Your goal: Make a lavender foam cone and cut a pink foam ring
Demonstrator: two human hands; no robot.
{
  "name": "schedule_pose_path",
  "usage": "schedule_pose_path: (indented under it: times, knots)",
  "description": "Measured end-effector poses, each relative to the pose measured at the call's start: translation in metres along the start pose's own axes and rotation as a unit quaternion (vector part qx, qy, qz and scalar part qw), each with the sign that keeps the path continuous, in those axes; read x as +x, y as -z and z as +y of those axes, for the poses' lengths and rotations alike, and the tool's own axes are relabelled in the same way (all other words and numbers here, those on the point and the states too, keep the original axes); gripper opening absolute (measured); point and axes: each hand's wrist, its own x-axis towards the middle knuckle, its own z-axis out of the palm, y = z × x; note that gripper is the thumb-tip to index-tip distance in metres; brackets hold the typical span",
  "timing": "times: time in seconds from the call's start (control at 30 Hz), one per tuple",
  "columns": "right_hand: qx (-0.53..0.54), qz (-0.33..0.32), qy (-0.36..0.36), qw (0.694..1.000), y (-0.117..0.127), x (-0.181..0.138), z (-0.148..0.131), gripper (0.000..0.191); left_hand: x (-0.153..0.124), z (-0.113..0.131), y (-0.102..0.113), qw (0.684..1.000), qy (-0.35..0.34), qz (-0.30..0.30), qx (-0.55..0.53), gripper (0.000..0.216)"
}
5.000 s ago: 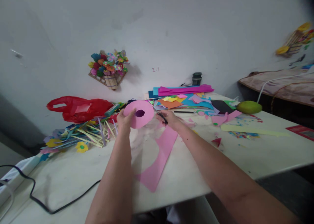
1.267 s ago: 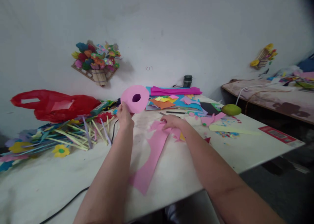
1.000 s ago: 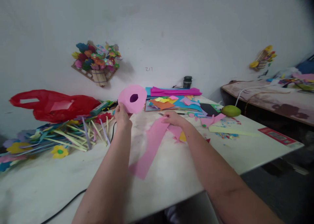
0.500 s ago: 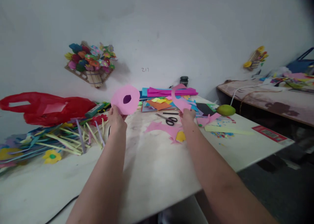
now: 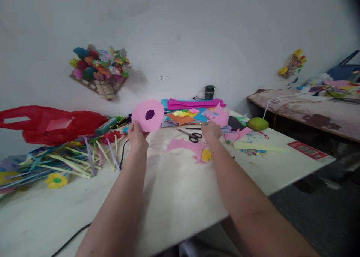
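My left hand [image 5: 137, 136] pinches the lower left edge of a round pink paper disc [image 5: 139, 111] and holds it up above the table. A dark purple oval [image 5: 149, 114] marks the disc's middle. Over the table's far part, my right hand [image 5: 211, 131] reaches beside a dark pencil [image 5: 193, 128] and black-handled scissors [image 5: 194, 137]; its fingers are blurred, and whether they grip anything is unclear. Just behind it lies a pink paper offcut [image 5: 222, 118]. Nearer to me, another pink offcut [image 5: 185, 145] rests flat with a yellow piece [image 5: 206, 154] at its right end.
Coloured paper sheets [image 5: 194, 104] are stacked along the wall. At left are a red plastic bag [image 5: 53, 123], paper strips [image 5: 75, 161] and a yellow flower [image 5: 56, 180]. A green, mango-like fruit [image 5: 258, 123] sits at right, near paper bits and the table's edge. A black cable [image 5: 71, 239] crosses the left front.
My right hand has lowered, and the curved pink offcut it held up now lies behind it among the papers. The left hand still holds the disc, slightly further right in view.
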Motion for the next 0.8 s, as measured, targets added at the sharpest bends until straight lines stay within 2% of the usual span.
schedule_pose_path:
  times: [0.1,0.17,0.2,0.27,0.3,0.33,0.37,0.47,0.6,0.73,0.8]
  knots:
    - [-0.012,-0.006,0.072,0.997,-0.006,-0.009,-0.012,0.042,0.001,-0.002,0.000,1.000,-0.001,0.001,0.002,0.028]
    - [-0.014,-0.037,0.201,0.979,-0.019,-0.026,-0.027,0.044,0.001,-0.002,0.000,1.000,-0.002,0.001,0.002,0.030]
    - [-0.015,-0.055,0.280,0.958,-0.027,-0.038,-0.036,0.044,0.000,-0.002,-0.001,1.000,-0.001,0.001,0.002,0.030]
    - [-0.040,-0.141,0.427,0.892,-0.044,-0.064,-0.053,0.044,-0.001,-0.002,-0.002,1.000,0.002,0.003,0.002,0.030]
    - [-0.056,-0.187,0.468,0.862,-0.052,-0.077,-0.058,0.047,-0.002,-0.002,-0.002,1.000,0.002,0.004,0.003,0.029]
    - [-0.073,-0.234,0.487,0.838,-0.058,-0.087,-0.062,0.050,-0.002,-0.002,-0.003,1.000,0.003,0.004,0.004,0.028]
    - [-0.074,-0.255,0.508,0.820,-0.063,-0.095,-0.063,0.054,-0.003,-0.002,-0.003,1.000,0.002,0.001,0.006,0.027]
    - [-0.075,-0.285,0.532,0.794,-0.064,-0.101,-0.053,0.060,-0.005,-0.003,-0.004,1.000,0.000,-0.007,0.014,0.027]
    - [-0.081,-0.275,0.543,0.789,-0.053,-0.084,-0.032,0.058,-0.006,-0.005,-0.005,1.000,0.012,0.010,0.025,0.024]
    - [-0.075,-0.286,0.556,0.776,-0.040,-0.064,-0.024,0.045,-0.005,-0.009,-0.004,0.999,0.020,0.009,0.031,0.023]
    - [-0.066,-0.295,0.535,0.789,-0.028,-0.051,-0.022,0.038,-0.005,-0.010,-0.004,0.999,0.020,0.006,0.030,0.023]
